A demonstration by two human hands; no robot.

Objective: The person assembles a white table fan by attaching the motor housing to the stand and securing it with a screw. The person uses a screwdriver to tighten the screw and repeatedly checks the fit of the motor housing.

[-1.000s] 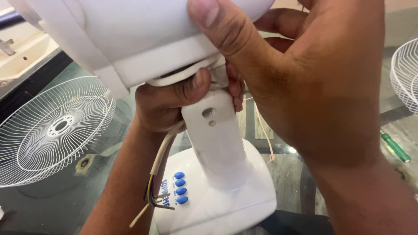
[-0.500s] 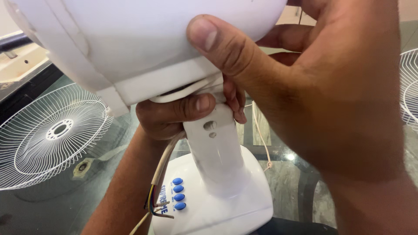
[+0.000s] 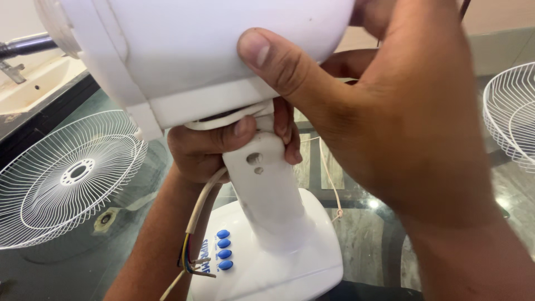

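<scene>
The right hand [image 3: 412,128] fills the near side of the view, its thumb pressed flat on the white motor housing [image 3: 212,50] of a table fan and its fingers curled round the far side, so it is clamped on that housing. Just beneath, the left hand [image 3: 209,147] is wrapped tight about the top of the white neck [image 3: 267,184], thumb across the front where neck and housing meet. The hands sit close together, one above the other.

The neck, with two small holes in its face, rises from the white base [image 3: 301,262], which rests on a dark glass tabletop [image 3: 72,262]. A column of four blue oval buttons [image 3: 223,249] runs down the base, beside blue lettering. A white cable [image 3: 202,206] hangs past the left wrist and ends in bared coloured wires. A thin pale cord [image 3: 330,178] dangles behind the neck.

Further off, a white wire fan guard [image 3: 67,178] lies flat at the left; another guard [image 3: 510,111] shows at the right edge.
</scene>
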